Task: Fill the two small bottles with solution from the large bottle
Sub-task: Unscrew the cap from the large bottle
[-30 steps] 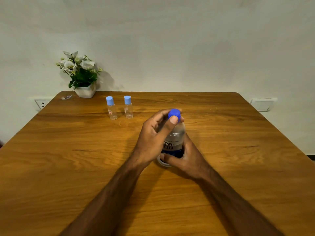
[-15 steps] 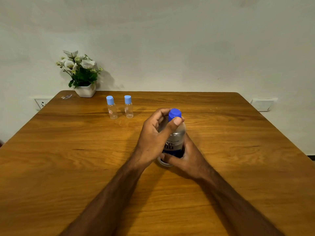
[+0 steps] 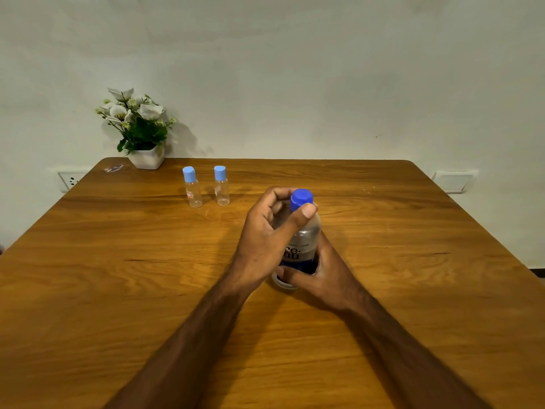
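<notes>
The left hand [image 3: 265, 234] pinches the blue cap [image 3: 301, 198] of the large bottle [image 3: 305, 240], thumb on the near side and fingers curled round the far side. The right hand [image 3: 321, 273] wraps the lower body of the bottle and holds it upright on the table [image 3: 413, 261], near the table's centre. The step in hand appears to be unscrewing the cap; whether the cap is already loose cannot be told.

Risks from this position:

1. Squeeze. The bottle looks like thin clear plastic. If the right hand tightens as the cap comes free, solution can surge out of the neck onto the table.
2. Tilt. The grip sits low on the bottle. A hard twist at the top can tip the bottle about its base.
3. Cap loss. A cap released without control can roll off the table.

The two small bottles [image 3: 193, 187] [image 3: 221, 185] stand upright at 11 o'clock from the large bottle, well apart from it and near each other, both capped. They are light and narrow, so a careless reach can knock them over. Their small necks make overflow likely during pouring.

A flower pot [image 3: 147, 156] stands at the 10 o'clock corner.
</notes>
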